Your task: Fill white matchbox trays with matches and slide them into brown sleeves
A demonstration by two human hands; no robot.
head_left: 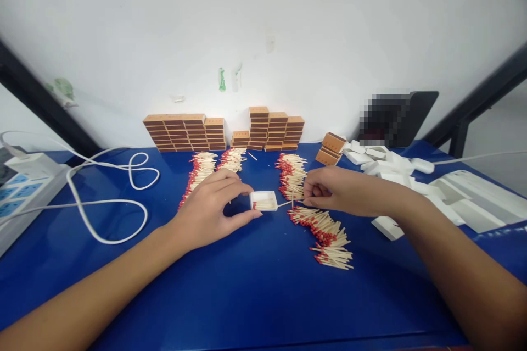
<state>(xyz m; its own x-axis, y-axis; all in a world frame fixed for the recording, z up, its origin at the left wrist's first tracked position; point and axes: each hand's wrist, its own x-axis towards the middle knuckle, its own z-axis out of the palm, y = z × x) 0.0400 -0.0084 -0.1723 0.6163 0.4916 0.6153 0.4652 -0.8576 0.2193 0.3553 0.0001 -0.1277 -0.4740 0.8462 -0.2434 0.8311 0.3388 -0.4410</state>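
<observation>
A small white matchbox tray lies on the blue table with a few matches inside. My left hand grips it by its left end between thumb and forefinger. To its right, my right hand is closed in a pinch beside a long row of red-headed matches, with a match at its fingertips. One loose match lies between the tray and that hand. A second spread of matches curves toward me below the right hand. More matches lie behind my left hand, partly hidden by it.
Stacked matchboxes line the wall, with another group beside them. Two boxes lean at the right, near a heap of white trays. A white cable loops from a power strip at left.
</observation>
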